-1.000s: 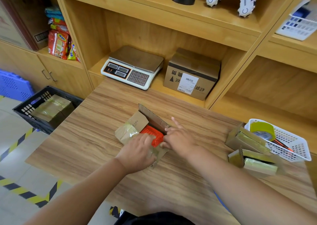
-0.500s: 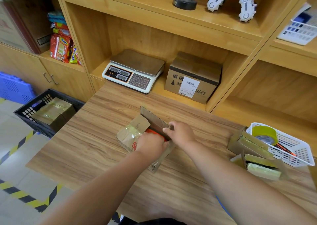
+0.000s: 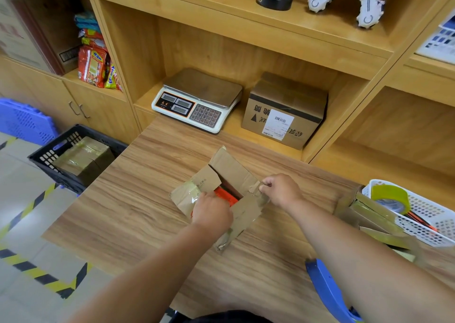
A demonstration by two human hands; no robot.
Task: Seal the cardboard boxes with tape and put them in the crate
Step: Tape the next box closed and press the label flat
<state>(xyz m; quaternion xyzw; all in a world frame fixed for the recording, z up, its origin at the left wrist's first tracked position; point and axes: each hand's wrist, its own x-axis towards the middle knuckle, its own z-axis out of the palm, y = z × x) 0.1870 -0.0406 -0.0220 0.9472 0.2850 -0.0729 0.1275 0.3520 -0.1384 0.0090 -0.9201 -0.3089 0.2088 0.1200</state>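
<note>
crate: taped box in | table: open box, untaped | left hand pressing flap, right hand pinching flap | more boxes waiting

table left bare, basket — right edge

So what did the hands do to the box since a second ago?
The right hand moved off the red thing inside the open box and pinched the right-side flap. The left hand slid onto the box's near left side, over the left flap. The box itself stayed put. The crate, tape roll and the other boxes stayed too.
</note>
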